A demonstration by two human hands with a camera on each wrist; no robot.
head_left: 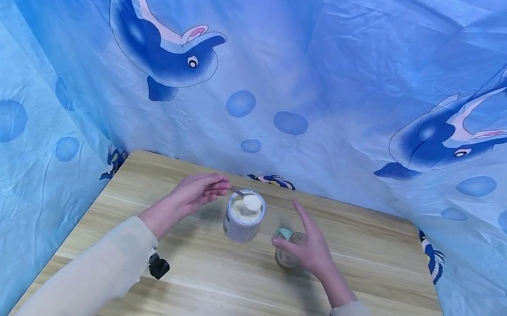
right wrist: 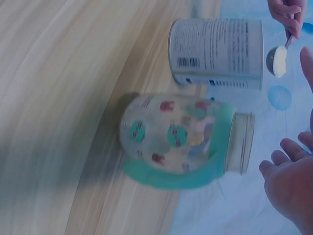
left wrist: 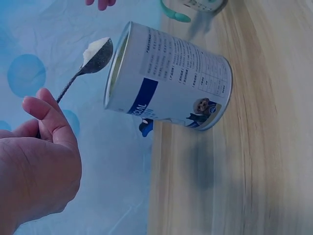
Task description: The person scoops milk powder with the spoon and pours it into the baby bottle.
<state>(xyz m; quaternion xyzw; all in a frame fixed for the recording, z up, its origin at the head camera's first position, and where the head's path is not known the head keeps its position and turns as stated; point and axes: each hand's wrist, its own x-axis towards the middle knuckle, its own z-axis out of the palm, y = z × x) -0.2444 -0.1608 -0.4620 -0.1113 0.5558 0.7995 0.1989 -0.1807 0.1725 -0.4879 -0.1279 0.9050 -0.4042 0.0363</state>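
Note:
My left hand pinches the thin handle of a metal spoon. The spoon carries a heap of white powder and is held over the mouth of a pale printed can. Pale powder shows inside that can, and its label pictures a dog. To the right of it stands a clear bottle with a green handle, its threaded mouth uncovered. Beside the bottle's top my right hand has thumb and fingers spread wide, holding nothing; in the head view it partly covers the bottle.
Can and bottle stand on a wood-grain table, towards its far edge. A blue cloth printed with dolphins hangs behind the table and along both sides. Each wrist carries a small black camera.

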